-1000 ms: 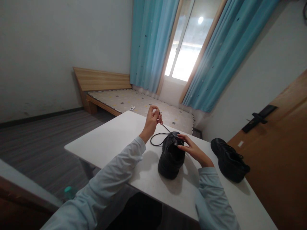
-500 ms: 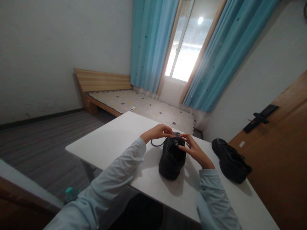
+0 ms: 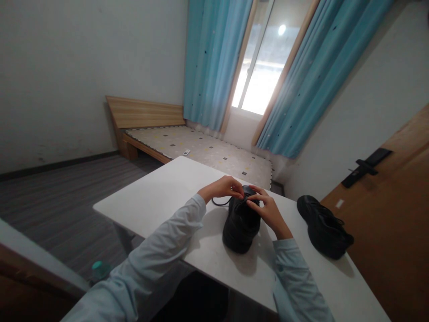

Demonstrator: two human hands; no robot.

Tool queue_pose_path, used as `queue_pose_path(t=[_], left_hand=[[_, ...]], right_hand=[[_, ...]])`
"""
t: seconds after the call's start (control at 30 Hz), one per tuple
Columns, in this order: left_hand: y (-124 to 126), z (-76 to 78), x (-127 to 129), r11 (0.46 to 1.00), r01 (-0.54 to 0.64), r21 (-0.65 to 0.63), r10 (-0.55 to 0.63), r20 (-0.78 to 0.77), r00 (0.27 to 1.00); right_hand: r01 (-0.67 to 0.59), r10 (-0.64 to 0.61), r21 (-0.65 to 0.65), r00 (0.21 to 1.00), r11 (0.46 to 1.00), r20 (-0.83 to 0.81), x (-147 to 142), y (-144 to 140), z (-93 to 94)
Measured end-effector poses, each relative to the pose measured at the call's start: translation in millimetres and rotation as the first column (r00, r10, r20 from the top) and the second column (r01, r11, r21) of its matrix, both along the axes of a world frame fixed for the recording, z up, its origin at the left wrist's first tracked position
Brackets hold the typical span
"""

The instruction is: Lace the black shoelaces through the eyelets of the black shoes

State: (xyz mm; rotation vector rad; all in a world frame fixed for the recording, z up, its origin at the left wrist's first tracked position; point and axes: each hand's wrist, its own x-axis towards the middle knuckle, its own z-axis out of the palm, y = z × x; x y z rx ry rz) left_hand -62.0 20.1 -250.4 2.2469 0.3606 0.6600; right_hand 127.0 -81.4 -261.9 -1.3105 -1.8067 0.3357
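The black shoe (image 3: 241,222) sits toe-away on the counter (image 3: 161,197) so both hands, left hand (image 3: 225,188) and right hand (image 3: 268,210), meet over its lacing, fingers pinching the lace (image 3: 219,203).

Setting: a bedroom in a home. A low wooden bed (image 3: 187,145) with a slatted headboard stands against the far wall, a patterned mattress cover on it. Behind the bed, a window (image 3: 259,71) lets in bright daylight, with long blue curtains (image 3: 208,62) hanging at both sides. Walls are plain and pale, with a dark skirting board along the left one. The floor (image 3: 60,192) is grey, with a plank pattern. On the right, a wooden door (image 3: 395,214) carries a black lever handle (image 3: 367,166). A plain white table (image 3: 161,192) stands in the foreground, near the foot of the bed.
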Motion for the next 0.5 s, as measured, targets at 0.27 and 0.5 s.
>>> queue_pose_path(t=[0.27,0.5], left_hand=[[2,-6.5,5,0.998,-0.014,-0.066,0.018,0.061,0.998],[2,-5.1,5,0.999,-0.026,-0.038,0.027,0.037,0.999]], right_hand=[[-0.031,0.031,-0.043,0.999,0.999,-0.01,-6,1,-3.3],[-0.015,0.013,-0.03,0.998,0.999,-0.056,-12,1,-3.0]])
